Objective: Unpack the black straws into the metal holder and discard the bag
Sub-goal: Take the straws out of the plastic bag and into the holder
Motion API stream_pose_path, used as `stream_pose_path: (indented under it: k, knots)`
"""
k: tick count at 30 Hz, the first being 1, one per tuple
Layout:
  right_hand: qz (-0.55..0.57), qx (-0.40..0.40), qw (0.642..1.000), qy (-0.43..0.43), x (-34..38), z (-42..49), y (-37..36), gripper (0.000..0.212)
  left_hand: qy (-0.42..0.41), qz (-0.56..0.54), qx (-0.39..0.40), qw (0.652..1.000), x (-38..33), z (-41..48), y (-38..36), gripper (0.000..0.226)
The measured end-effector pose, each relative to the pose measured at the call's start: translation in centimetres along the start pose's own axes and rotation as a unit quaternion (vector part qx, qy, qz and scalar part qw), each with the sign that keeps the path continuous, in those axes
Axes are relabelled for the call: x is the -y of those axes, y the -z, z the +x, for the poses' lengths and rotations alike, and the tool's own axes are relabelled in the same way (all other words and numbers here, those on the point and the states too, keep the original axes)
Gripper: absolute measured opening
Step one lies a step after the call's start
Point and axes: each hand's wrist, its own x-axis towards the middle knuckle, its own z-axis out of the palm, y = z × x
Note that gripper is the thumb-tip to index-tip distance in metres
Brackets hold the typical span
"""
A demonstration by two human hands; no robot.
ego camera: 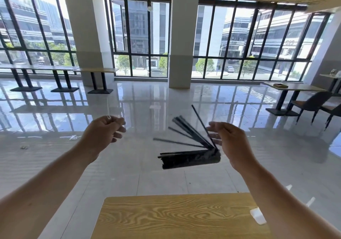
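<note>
A thick bundle of black straws (190, 159) hangs level in the air above the floor, beyond the table. Several loose straws fan up and to the left from its right end, blurred. My right hand (230, 142) is at that right end, fingers curled on the straws where they meet. My left hand (105, 130) is raised to the left, apart from the bundle. Its fingertips pinch a small glint of clear plastic (108, 117), seemingly the bag's edge; the rest of the bag is too transparent to make out. The metal holder is not in view.
A wooden table (166, 218) lies below my hands at the bottom edge, with a clear plastic scrap (258, 218) on its right side by my right forearm. Beyond is a glossy tiled floor, two pillars, window-side tables at left, and a table with chairs (313, 104) at right.
</note>
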Motion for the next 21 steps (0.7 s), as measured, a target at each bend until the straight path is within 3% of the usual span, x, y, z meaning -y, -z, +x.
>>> stream_pose_path:
  k: [9,21]
  knots:
    - [0.044,-0.009,0.996,-0.073,-0.5,-0.4,1.0,0.029,-0.025,0.003,0.017,1.000,-0.2,-0.3,0.9,0.024]
    - [0.065,0.015,0.993,-0.102,-2.2,-2.1,3.8,0.023,-0.023,0.044,0.026,0.998,1.4,-1.5,0.7,0.006]
